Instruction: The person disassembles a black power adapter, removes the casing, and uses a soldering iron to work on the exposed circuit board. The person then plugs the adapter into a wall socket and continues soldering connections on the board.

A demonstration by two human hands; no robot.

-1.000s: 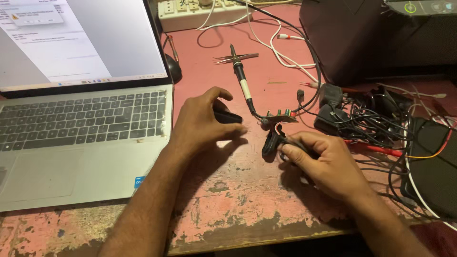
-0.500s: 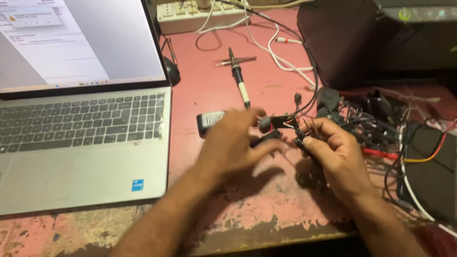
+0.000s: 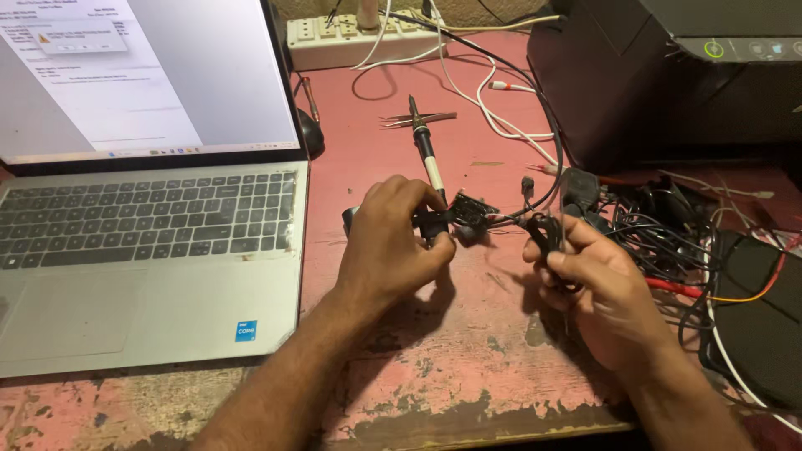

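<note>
My left hand (image 3: 391, 242) pinches a small black connector (image 3: 434, 223) just above the worn pink table (image 3: 468, 351). A small dark circuit board (image 3: 474, 209) with thin wires sits right beside that connector. My right hand (image 3: 597, 280) is closed around a bundle of black cable (image 3: 545, 234) that runs toward the board. A soldering iron (image 3: 426, 154) lies on the table just behind my left hand, its tip pointing away from me.
An open silver laptop (image 3: 150, 242) fills the left side. A white power strip (image 3: 368, 38) lies at the back. A black printer (image 3: 668, 75) stands at the back right. Tangled black, red and white wires (image 3: 677, 234) and a black pouch (image 3: 764, 309) lie at the right.
Both hands rose off the table and came together over the board. My left hand left the small black device and took the connector; my right hand shifted right with the cable.
</note>
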